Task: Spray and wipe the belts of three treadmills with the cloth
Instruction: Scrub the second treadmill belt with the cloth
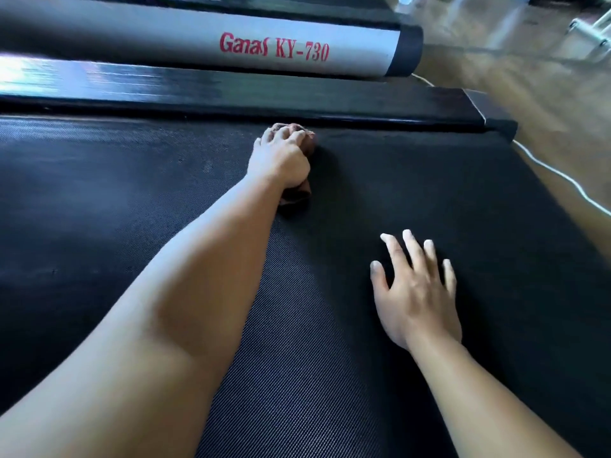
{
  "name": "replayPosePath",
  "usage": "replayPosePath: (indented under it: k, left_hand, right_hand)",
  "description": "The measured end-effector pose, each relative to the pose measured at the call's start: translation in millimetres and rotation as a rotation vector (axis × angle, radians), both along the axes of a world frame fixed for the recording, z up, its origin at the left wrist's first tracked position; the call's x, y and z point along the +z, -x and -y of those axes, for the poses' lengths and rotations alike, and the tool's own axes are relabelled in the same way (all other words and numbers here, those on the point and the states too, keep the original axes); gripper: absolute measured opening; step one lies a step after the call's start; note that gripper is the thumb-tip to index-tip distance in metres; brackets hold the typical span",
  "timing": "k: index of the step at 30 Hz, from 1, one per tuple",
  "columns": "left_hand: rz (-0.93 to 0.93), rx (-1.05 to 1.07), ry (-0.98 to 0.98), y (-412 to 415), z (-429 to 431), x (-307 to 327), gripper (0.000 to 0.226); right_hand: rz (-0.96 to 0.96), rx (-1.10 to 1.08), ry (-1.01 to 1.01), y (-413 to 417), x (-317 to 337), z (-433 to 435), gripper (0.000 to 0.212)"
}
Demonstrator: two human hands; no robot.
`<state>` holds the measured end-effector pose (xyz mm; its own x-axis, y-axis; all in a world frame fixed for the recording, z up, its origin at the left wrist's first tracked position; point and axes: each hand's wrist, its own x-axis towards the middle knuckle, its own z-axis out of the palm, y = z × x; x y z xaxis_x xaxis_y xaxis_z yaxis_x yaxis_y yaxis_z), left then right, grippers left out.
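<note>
One belt [132, 209]: black and ribbed, it fills the middle and bottom of the frame; wiping looks like the step in hand.
cloth [296, 196]: brown and bunched, on the belt at upper centre, just beside the far rail.
left hand [284, 157]: fingers curled round the cloth, pressing it to the belt; the arm reaches in from lower left.
right hand [416, 292]: flat on the belt at lower right, fingers spread, holding nothing, well apart from the cloth.
rail [231, 90]: glossy black strip along the belt's far edge.
bar [198, 41]: grey, lettered "Ganas KY-730", across the top; it seems to belong to the next treadmill.
cable [562, 176]: white, trailing over the wooden floor [529, 94] at the right edge.
spray: no bottle in view.
doing it well: probably long overlapping strokes across the belt, carried right up to the rail; a flatter cloth would cover more; the patch under the bracing palm needs a pass too.
progress: how many treadmills are done cannot be told.
</note>
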<state>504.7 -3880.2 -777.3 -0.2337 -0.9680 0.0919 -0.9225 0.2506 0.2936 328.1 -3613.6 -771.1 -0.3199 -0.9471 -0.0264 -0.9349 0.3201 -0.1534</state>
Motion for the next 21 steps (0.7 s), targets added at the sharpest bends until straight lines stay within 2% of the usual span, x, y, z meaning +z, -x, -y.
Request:
replayPosePath:
  k: [4, 9, 13, 17, 21]
  left_hand:
    - [-0.025, -0.268, 0.026, 40, -51, 15, 0.063]
    - [-0.044, -0.378, -0.024, 5, -106, 10, 0.063]
    - [-0.062, -0.248, -0.012, -70, -136, 7, 0.060]
    - [-0.084, 0.084, 0.000, -147, -109, 0, 0.057]
    - [-0.027, 0.202, 0.037, -143, -71, 3, 0.058]
  right_hand:
    - [0.013, -0.003, -0.010, 0, 2, 1, 0.057]
    - [0.014, -0.006, -0.006, 0, 2, 1, 0.056]
    - [0.013, -0.004, 0.006, 1, 1, 0, 0.057]
    - [0.009, 0.002, 0.013, 1, 0, 0, 0.057]
    - [0.010, 0.001, 0.025, 1, -1, 1, 0.056]
